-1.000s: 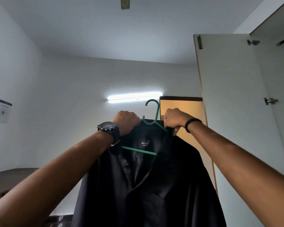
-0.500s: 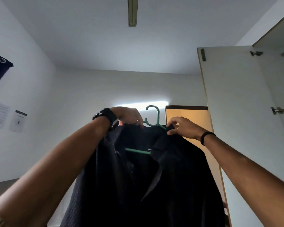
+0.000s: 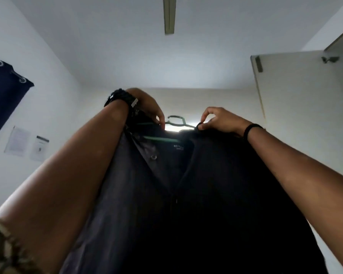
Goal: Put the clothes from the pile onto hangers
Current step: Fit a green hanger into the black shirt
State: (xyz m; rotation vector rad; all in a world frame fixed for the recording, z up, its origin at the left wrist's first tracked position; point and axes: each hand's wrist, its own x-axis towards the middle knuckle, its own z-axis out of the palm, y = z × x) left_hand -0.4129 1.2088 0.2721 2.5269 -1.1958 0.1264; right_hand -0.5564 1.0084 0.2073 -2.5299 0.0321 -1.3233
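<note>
Head view, looking steeply up. Dark shirt held high in front of the camera, hanging on a green hanger; hook pokes up between the two hands, crossbar shows green inside the open collar, above the neck label. Shirt front faces the camera, placket open at top, one button visible on the left side. Fabric fills the lower middle of the frame.

Left hand at the shirt's left shoulder, fingers curled down and pinching the collar edge just beside the hanger hook. Watch on that wrist. Right hand at the right shoulder, thumb and forefinger pinching a bit of fabric at the collar edge, other fingers loosely bent. Black band on that wrist. Hands apart, hook between them, both arms raised.

Background: white ceiling with a long fixture, bright wall light mostly hidden behind the collar, open wardrobe door on the right, dark curtain upper left, two papers on the left wall. Text on label and papers too small to read.
</note>
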